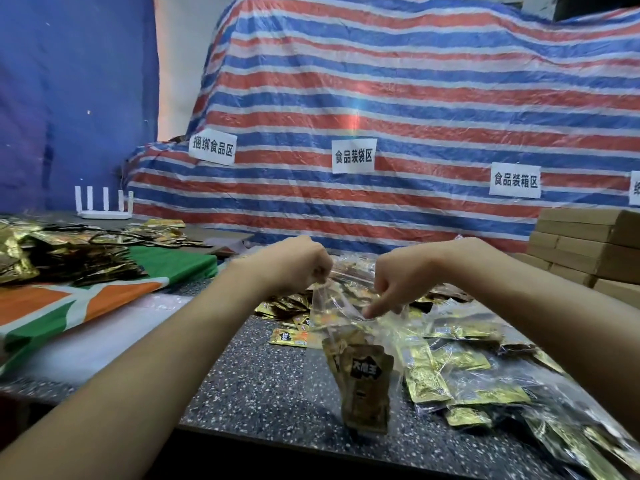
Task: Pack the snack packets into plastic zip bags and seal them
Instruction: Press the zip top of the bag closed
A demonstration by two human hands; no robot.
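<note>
A clear plastic zip bag (341, 317) hangs above the speckled table (263, 379), held up by both hands at its top edge. My left hand (294, 263) pinches the bag's left top corner. My right hand (398, 275) grips the top edge further right, its forefinger pointing down along the plastic. Gold-brown snack packets (365, 386) sit in the bottom of the bag, their lower ends near the table's front edge. Loose gold packets (287, 336) lie on the table behind the bag.
Filled clear bags of gold packets (460, 375) are heaped at the right. A pile of gold packets (62, 251) lies on a green, orange and white cloth (86, 299) at the left. Cardboard boxes (585, 244) are stacked far right. A white router (104, 204) and a striped tarp (381, 116) stand behind.
</note>
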